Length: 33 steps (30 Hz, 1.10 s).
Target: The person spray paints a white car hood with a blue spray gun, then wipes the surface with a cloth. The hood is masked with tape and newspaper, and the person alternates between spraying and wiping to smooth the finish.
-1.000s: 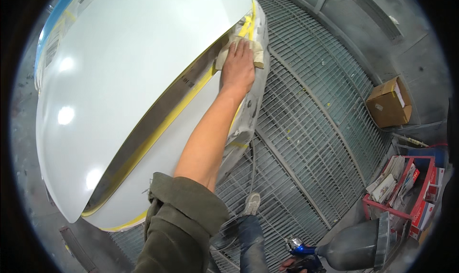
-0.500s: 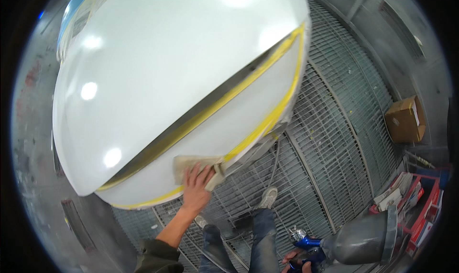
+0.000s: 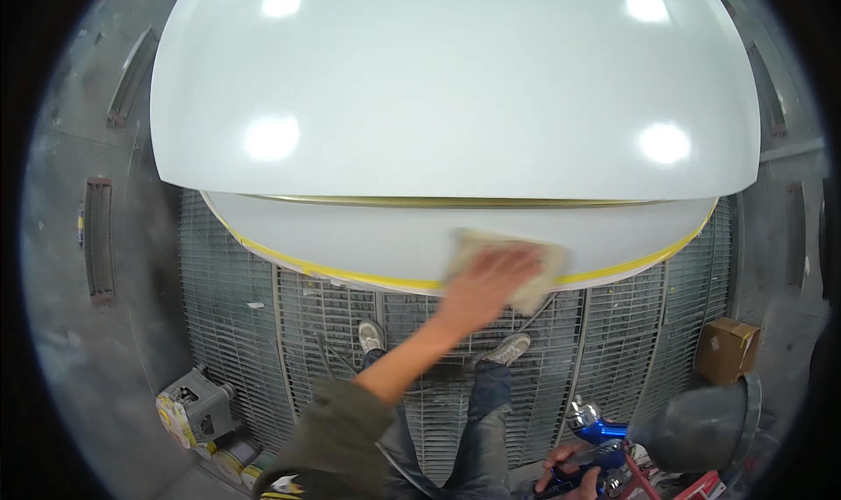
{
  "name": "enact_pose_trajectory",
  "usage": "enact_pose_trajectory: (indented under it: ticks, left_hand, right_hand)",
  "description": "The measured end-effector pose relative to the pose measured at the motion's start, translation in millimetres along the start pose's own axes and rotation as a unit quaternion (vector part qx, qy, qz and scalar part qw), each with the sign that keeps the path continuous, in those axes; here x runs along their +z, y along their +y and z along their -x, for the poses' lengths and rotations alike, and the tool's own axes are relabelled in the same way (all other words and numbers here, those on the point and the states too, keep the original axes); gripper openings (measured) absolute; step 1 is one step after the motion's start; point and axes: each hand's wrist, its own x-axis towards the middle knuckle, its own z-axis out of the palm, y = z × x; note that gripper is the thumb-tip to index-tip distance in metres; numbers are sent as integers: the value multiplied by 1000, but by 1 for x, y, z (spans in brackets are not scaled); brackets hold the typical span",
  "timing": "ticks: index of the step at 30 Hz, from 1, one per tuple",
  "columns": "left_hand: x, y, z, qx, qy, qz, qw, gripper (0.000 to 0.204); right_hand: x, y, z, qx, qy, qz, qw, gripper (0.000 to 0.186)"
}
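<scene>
My left hand (image 3: 486,281), blurred by motion, presses a folded tan cloth (image 3: 539,285) onto the pale grey lower panel (image 3: 350,237), which has yellow masking tape (image 3: 403,282) along its curved edge. Above it is a glossy pale panel (image 3: 455,79), with a dark gap between the two. At the lower right my right hand (image 3: 574,478) is wrapped round a blue and silver spray gun (image 3: 604,434) with a large grey cup (image 3: 692,421) attached.
A metal grate floor (image 3: 241,316) lies under my feet, with a hose across it. A cardboard box (image 3: 727,349) is at the right, a red rack (image 3: 679,487) at the lower right. A grey object (image 3: 197,404) and tape rolls (image 3: 232,465) sit at the lower left, beside grey booth walls (image 3: 114,342).
The view has swung round, bringing the panels straight across. My left hand has moved the cloth from the far end of the lower panel to near its middle. My right hand still holds the gun.
</scene>
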Motion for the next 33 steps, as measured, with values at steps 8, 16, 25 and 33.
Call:
enact_pose_trajectory:
  ticks: [8,16,25,33]
  left_hand:
    - [-63,-170,124,-517,295,171,785,61]
    - [-76,-106,101,-398,114,108,904,85]
    - [-133,-453,251,-593,254,32,764,51]
    - [-113,-318,200,-475,314,2,822,47]
  right_hand:
    - [84,47,-9,42,-113,50,991,65]
    - [167,50,-1,42,-128,149,980,63]
    - [198,89,-2,71,-174,165,968,47]
    - [188,63,1,71,-147,197,967,61]
